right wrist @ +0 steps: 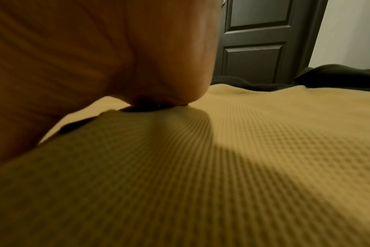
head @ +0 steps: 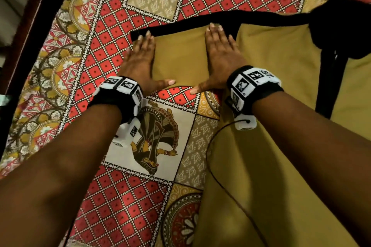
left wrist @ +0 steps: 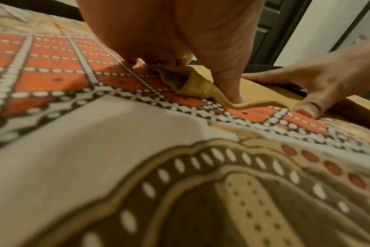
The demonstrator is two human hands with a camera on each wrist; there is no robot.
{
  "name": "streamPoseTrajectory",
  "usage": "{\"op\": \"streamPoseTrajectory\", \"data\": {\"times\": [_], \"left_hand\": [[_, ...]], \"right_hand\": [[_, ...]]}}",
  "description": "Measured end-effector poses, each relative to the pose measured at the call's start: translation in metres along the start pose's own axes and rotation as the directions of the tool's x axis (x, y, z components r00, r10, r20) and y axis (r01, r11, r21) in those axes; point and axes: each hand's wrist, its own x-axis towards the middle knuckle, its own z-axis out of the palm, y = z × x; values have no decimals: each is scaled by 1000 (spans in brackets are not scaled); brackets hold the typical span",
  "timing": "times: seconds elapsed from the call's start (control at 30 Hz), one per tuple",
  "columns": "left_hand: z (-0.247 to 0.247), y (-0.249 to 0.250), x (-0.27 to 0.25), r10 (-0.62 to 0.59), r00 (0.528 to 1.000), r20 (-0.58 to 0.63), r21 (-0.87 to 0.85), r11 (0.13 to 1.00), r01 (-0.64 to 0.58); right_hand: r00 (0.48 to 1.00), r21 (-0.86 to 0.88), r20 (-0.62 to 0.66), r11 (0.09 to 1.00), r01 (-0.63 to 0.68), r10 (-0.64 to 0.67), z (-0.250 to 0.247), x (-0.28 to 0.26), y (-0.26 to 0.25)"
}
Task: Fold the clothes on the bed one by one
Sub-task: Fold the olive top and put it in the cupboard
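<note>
A mustard-yellow waffle-knit garment (head: 271, 70) with black trim (head: 180, 26) lies spread over the patterned bedspread (head: 124, 196). Its sleeve (head: 178, 60) stretches out to the left, ending in a black cuff. My left hand (head: 140, 56) lies flat on the sleeve's left end, fingers straight, thumb spread along the lower edge. My right hand (head: 219, 52) presses flat on the sleeve near the shoulder, thumb out to the left. In the left wrist view the sleeve's edge (left wrist: 192, 88) bunches under my left hand (left wrist: 228, 80), and the right hand (left wrist: 319, 80) rests beside it. The right wrist view shows the knit (right wrist: 264, 150) under my palm.
A dark wooden bed frame (head: 26, 32) runs along the left edge. The garment's black collar part (head: 345, 32) bunches at the upper right. A thin black cable (head: 210, 156) trails from the right wrist band over the fabric. A dark panelled door (right wrist: 258, 41) stands beyond the bed.
</note>
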Motion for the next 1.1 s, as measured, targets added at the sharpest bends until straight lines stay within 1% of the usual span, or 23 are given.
{"op": "streamPoseTrajectory", "data": {"times": [0.07,0.13,0.2,0.23,0.27,0.33,0.37,0.4,0.43,0.5,0.57,0.63,0.7,0.77,0.8,0.87,1.0,1.1], "left_hand": [[-3,-1,-1,-21,1000,10,29,999,21],[-9,1,-5,-66,998,11,28,997,66],[-17,10,-15,-87,996,-15,5,996,87],[-18,20,-19,-54,997,-53,-1,999,54],[-19,33,-24,7,995,-101,-4,1000,-7],[-15,70,-30,158,966,-205,-8,987,-163],[-10,92,-31,225,945,-237,-16,972,-236],[-4,115,-29,282,929,-239,-27,954,-297],[3,136,-24,326,920,-216,-40,939,-342],[15,172,-7,369,918,-147,-70,922,-382],[23,193,16,351,931,-100,-95,928,-360],[33,195,34,320,944,-76,-102,940,-327],[41,183,42,314,945,-94,-79,943,-322],[45,173,46,333,937,-108,-66,938,-340],[45,172,48,337,937,-96,-63,937,-343],[41,172,53,308,949,-66,-35,950,-311],[32,175,59,193,980,-50,25,981,-192],[19,181,57,153,988,-12,82,985,-152]], "right_hand": [[1000,-7,1,1000,-17,17,-1,-4,-5],[999,20,-28,1000,-20,20,-1,-17,-7],[992,128,-120,992,-15,30,3,-41,-3],[979,201,-192,979,-31,70,6,-56,4],[955,273,-265,960,-57,132,10,-71,12],[892,360,-363,924,-131,268,20,-95,34],[875,372,-380,916,-152,300,24,-100,46],[874,366,-383,918,-152,297,28,-101,57],[887,351,-380,928,-124,262,31,-98,66],[917,308,-373,951,-20,140,36,-87,80],[934,261,-355,963,67,31,37,-74,89],[939,225,-344,972,62,20,34,-68,101],[936,218,-336,975,-34,108,31,-70,117],[899,238,-354,954,-181,259,30,-77,140],[882,239,-351,941,-241,315,30,-81,151],[880,190,-320,933,-304,352,30,-86,164],[878,143,-278,921,-362,389,27,-82,170],[890,79,-198,912,-402,410,13,-76,172]]}}
